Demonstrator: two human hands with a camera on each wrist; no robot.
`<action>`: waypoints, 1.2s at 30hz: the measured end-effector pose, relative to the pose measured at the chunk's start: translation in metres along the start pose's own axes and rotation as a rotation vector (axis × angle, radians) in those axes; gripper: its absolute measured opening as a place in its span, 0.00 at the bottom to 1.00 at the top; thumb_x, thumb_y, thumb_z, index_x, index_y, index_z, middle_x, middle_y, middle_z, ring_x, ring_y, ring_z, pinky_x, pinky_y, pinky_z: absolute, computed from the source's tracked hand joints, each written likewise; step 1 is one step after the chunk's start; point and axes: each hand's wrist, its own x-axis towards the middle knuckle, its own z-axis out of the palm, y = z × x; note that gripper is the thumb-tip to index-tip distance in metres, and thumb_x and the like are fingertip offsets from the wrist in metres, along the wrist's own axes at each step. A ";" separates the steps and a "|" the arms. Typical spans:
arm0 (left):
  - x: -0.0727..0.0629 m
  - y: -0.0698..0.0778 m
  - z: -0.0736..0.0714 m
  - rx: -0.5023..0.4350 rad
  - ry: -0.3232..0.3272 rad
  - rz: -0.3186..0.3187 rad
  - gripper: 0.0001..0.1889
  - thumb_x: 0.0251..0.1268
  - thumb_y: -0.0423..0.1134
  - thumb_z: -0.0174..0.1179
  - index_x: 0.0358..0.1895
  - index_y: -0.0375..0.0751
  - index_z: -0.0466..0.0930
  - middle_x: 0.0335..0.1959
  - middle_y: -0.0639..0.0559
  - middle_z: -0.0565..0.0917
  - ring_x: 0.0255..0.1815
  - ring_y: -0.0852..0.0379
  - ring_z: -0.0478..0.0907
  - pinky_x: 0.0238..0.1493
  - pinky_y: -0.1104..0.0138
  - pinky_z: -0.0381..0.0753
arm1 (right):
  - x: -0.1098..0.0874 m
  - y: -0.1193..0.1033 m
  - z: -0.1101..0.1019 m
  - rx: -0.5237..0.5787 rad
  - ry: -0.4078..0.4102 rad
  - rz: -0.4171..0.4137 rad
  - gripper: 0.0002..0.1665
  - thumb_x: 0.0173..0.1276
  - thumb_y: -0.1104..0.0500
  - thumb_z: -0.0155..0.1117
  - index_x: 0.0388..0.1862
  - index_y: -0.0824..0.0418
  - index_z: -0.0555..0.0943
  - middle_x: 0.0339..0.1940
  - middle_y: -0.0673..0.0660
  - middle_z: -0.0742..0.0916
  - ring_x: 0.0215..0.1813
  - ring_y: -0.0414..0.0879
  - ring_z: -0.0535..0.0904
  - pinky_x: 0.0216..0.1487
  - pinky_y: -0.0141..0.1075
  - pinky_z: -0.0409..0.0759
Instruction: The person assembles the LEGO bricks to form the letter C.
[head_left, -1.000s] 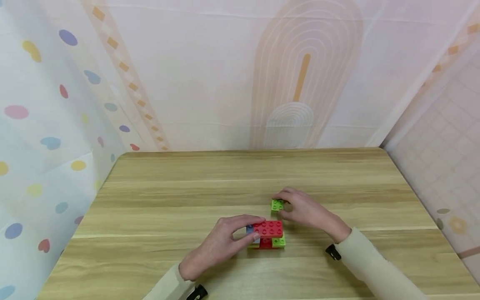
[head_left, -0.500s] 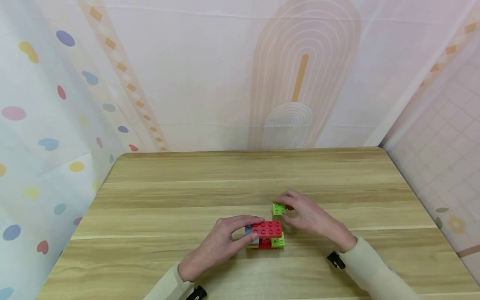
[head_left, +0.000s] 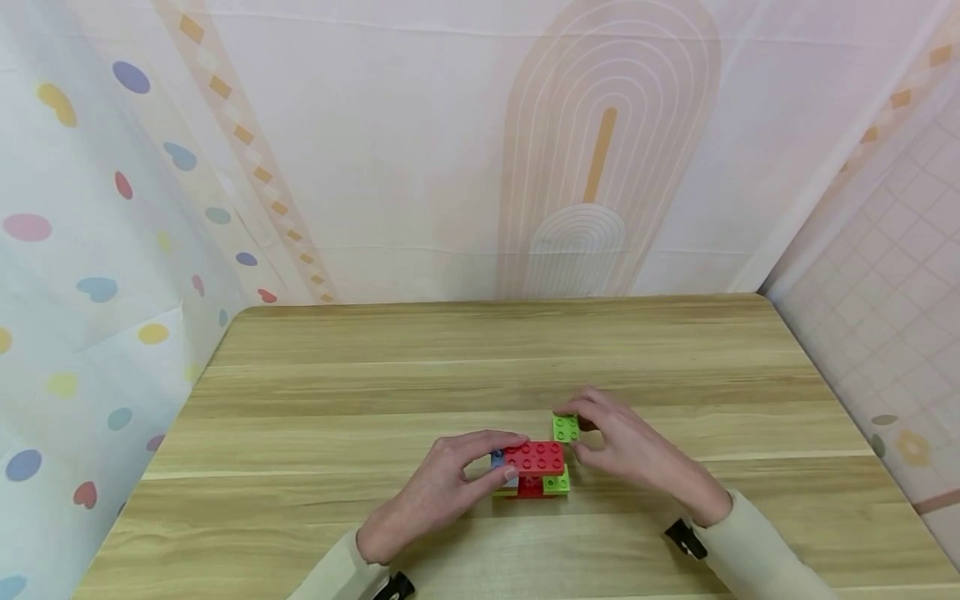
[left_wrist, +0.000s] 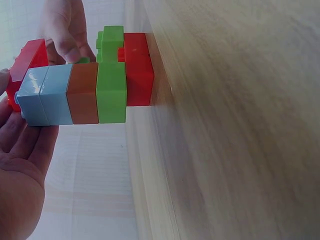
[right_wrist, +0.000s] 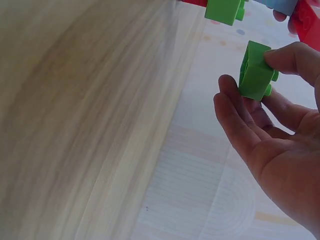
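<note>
Near the front middle of the table stands a stack of toy bricks. Its red base (left_wrist: 140, 75) is on the table, with a green brick (left_wrist: 111, 92), a brown brick (left_wrist: 83, 93) and light blue bricks (left_wrist: 47, 95) built up on one end. A long red brick (head_left: 536, 457) lies across the top and juts out to the right. My left hand (head_left: 442, 487) grips this top part between thumb and fingers. Just behind the stack, my right hand (head_left: 626, 442) pinches a loose green brick (right_wrist: 256, 72), studs up, held above the table. Another green brick (head_left: 557, 482) sits low on the stack's right end.
The wood-grain table (head_left: 337, 400) stretches around the stack on all sides. A patterned cloth (head_left: 405, 167) hangs behind its back edge, with more cloth at left and right. Each wrist carries a black strap piece (head_left: 686, 539).
The right hand has shifted slightly to the right and nearer, bringing the green brick closer to the stack's back right corner. The left hand keeps its grip in the same place.
</note>
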 end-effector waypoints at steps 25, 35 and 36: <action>-0.001 0.000 0.000 -0.008 0.007 0.008 0.17 0.75 0.41 0.64 0.63 0.44 0.83 0.59 0.50 0.87 0.59 0.52 0.84 0.60 0.55 0.84 | -0.018 -0.012 0.006 0.093 -0.029 -0.044 0.24 0.64 0.64 0.70 0.60 0.59 0.81 0.54 0.51 0.87 0.49 0.42 0.83 0.52 0.43 0.86; -0.001 0.000 0.001 -0.006 0.013 0.002 0.17 0.76 0.41 0.64 0.63 0.44 0.83 0.58 0.50 0.87 0.58 0.52 0.84 0.59 0.54 0.84 | -0.021 -0.016 0.008 0.122 -0.030 -0.058 0.24 0.64 0.64 0.70 0.60 0.58 0.80 0.53 0.51 0.86 0.48 0.41 0.84 0.51 0.39 0.86; -0.001 0.000 0.001 -0.006 0.015 0.005 0.17 0.76 0.41 0.64 0.63 0.44 0.83 0.58 0.49 0.87 0.58 0.52 0.84 0.59 0.55 0.85 | -0.021 -0.016 0.008 0.131 -0.030 -0.060 0.24 0.64 0.64 0.70 0.60 0.58 0.80 0.53 0.51 0.86 0.48 0.41 0.84 0.51 0.39 0.86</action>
